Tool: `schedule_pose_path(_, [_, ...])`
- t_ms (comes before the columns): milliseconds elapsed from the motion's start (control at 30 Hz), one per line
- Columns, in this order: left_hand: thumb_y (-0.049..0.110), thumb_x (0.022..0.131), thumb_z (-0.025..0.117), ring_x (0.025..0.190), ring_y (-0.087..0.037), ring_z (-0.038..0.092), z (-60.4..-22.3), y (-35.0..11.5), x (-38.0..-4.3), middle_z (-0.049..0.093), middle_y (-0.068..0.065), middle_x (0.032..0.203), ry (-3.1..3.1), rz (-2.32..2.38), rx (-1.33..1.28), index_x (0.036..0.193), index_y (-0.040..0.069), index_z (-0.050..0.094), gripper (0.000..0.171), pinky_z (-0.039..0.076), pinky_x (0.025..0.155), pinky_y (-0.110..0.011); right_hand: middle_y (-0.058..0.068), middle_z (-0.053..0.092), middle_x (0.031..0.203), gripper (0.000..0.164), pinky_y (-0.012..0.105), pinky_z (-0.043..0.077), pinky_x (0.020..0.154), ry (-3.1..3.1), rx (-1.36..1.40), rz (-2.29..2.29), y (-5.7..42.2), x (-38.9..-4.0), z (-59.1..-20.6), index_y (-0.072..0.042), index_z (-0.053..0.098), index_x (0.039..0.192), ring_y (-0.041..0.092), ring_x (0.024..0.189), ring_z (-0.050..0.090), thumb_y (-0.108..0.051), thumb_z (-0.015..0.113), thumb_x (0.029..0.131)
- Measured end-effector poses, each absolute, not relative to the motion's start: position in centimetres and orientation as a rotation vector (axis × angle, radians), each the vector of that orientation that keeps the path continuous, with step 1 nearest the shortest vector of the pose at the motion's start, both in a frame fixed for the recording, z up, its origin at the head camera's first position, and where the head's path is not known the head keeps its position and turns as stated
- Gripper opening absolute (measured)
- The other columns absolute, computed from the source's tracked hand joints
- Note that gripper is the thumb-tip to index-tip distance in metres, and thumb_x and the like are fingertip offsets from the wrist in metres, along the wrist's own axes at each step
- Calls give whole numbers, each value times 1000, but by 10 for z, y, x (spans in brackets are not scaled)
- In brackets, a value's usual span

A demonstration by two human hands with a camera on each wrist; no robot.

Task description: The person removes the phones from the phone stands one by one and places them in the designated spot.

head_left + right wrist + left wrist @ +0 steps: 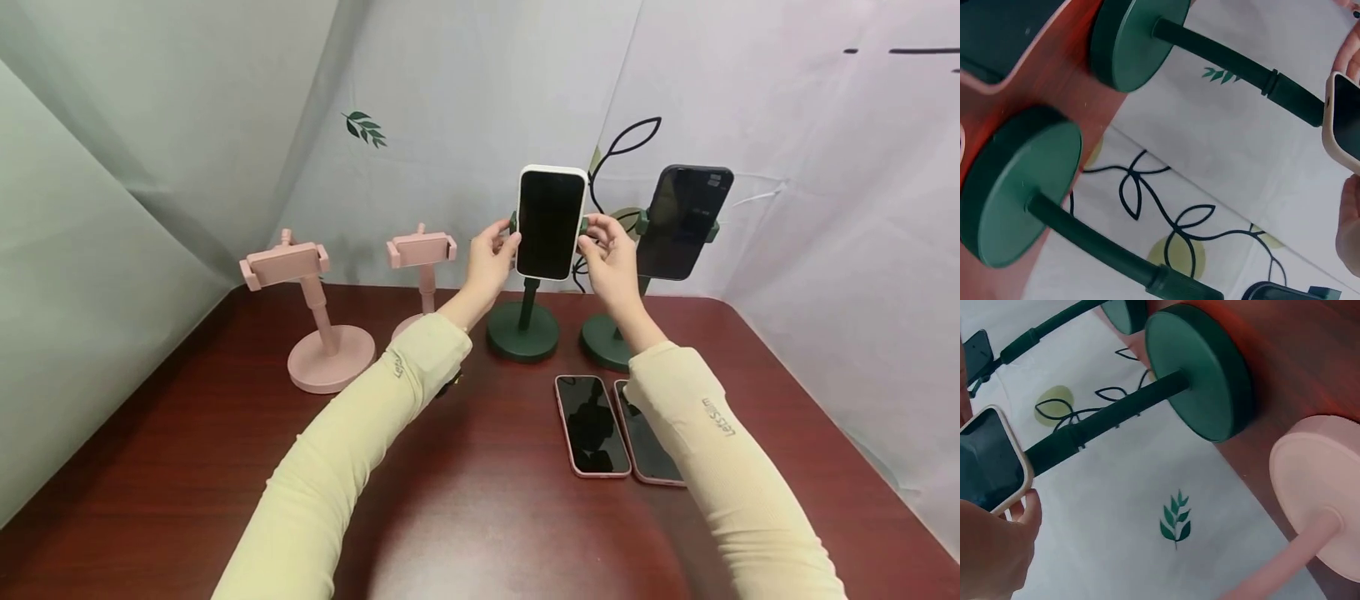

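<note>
A white-edged phone (551, 221) with a dark screen stands upright in the clamp of a green phone stand (522, 332). My left hand (491, 262) pinches its left side, thumb at the front edge and fingers by the clamp's end. On the opposite side my right hand (613, 267) grips the phone's edge near the other clamp end. The left wrist view shows the left hand (997, 550) at the phone's corner (1025, 478). Only part of the right hand (1350, 225) shows in the right wrist view, beside the phone (1335, 125).
To the right, a second green stand (606, 342) holds a black phone (681, 221), tilted. Two pink stands, one nearer (332, 358) and one farther (422, 250), have bare clamps. Two pink-edged phones, left (592, 425) and right (652, 446), lie on the table, the latter partly under my sleeve.
</note>
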State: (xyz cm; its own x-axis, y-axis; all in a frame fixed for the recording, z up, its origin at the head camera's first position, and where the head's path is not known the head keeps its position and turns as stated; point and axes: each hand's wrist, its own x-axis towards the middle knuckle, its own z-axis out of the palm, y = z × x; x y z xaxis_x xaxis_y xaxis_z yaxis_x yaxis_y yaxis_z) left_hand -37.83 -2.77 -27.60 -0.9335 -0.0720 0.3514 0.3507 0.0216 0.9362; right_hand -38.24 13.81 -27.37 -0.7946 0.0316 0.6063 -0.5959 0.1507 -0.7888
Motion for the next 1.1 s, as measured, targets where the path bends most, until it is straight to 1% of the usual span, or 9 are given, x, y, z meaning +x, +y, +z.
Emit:
schedule_pose_path(133, [6,96,50,104,-30,60,-274,-32,-377,60,-27,119,-2035,-1949,-345,135,-3,45,40,49,94,-43,-4,59,95,29,10,48,75,-1871,586,1756,138,-385,-276,17,46,119,-7,79,58,9,49,92])
schedule_pose_path(333, [4,97,48,110,-33,59,-276,-42,-374,58,-30,117,-2061,-1952,-428,131,-8,42,37,49,96,-40,4,63,103,33,9,49,76,-1883,620,1789,137,-380,-274,18,47,123,-9,82,60,10,50,91])
schedule_pose_path(400, [5,97,48,111,-34,58,-273,-45,-373,57,-30,118,-2075,-1954,-460,131,-8,41,37,48,97,-40,0,64,102,33,9,49,76,-1866,638,1794,137,-377,-271,18,47,122,-8,83,61,11,50,90])
schedule_pose_path(500, [5,97,48,114,-34,56,-268,-50,-369,56,-29,121,-2083,-1963,-522,131,-8,40,37,46,98,-42,-9,65,95,32,10,50,76,-1810,679,1819,136,-372,-266,18,49,120,-7,85,62,12,52,89])
schedule_pose_path(633, [2,96,49,112,-27,55,-258,-58,-358,53,-24,121,-2076,-1998,-622,128,-8,40,35,45,100,-41,-16,65,92,29,10,50,74,-1756,725,1854,136,-361,-261,15,51,117,-5,85,62,13,51,88])
schedule_pose_path(800, [-2,93,53,96,-11,58,-246,-68,-338,57,-14,110,-2052,-2036,-687,119,-7,44,28,51,91,-30,-15,67,93,27,12,51,74,-1720,750,1893,135,-343,-255,10,53,115,-3,85,64,14,51,88])
schedule_pose_path(867, [-2,92,54,89,-7,59,-243,-72,-328,58,-9,104,-2053,-2057,-682,116,-5,46,25,52,85,-25,-14,68,94,28,12,51,74,-1720,765,1905,135,-334,-252,10,53,115,-2,85,64,14,52,87])
schedule_pose_path(967, [-3,92,54,85,-5,60,-242,-79,-314,57,-5,101,-2071,-2083,-687,113,-3,46,23,52,82,-22,-14,68,96,28,13,52,76,-1746,805,1914,135,-320,-251,8,54,115,-2,88,65,13,53,87])
schedule_pose_path(1100, [-2,92,54,83,-4,61,-248,-87,-296,59,-8,104,-2118,-2058,-702,113,-3,45,23,53,83,-24,-15,69,99,28,14,52,80,-1797,847,1922,135,-303,-254,-2,57,113,-2,94,64,10,54,88])
